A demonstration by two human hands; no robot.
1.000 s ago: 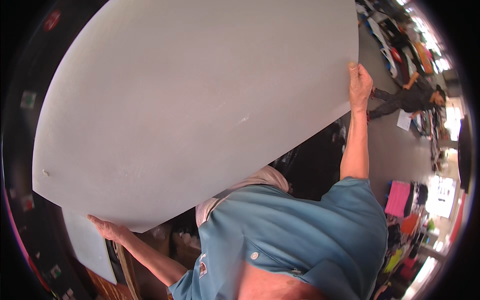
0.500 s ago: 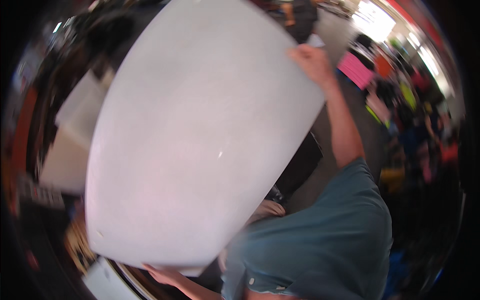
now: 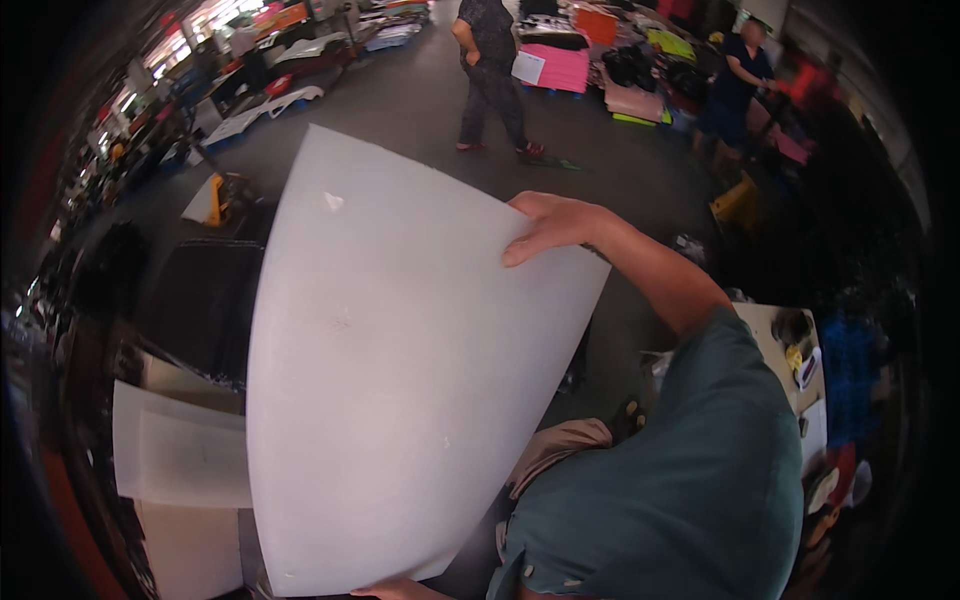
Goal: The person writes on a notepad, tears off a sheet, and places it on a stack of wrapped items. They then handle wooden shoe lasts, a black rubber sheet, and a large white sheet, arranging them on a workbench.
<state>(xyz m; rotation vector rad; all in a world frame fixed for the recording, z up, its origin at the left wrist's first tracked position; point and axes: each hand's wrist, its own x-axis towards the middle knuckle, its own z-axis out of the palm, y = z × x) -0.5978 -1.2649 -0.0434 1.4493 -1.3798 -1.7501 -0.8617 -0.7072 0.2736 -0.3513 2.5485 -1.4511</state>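
Note:
A large white sheet, apparently stiff and with a few small marks on its face, spans the middle of the view and hides much of what lies beneath it. My right hand grips its far right edge, thumb lying on the face and fingers going over the edge. At the near edge, by the bottom of the picture, my left hand is closed on the sheet. Only part of that hand shows.
Pale sheets lie at the left, beside a dark flat surface. A person in dark clothes stands on the grey floor ahead, near a pink stack. Another person is farther right. A cluttered table stands at my right.
My view has swung to the right, bringing more floor and the standing person into sight. The sheet sits lower in view, its far edge now visible; both hands still hold it.

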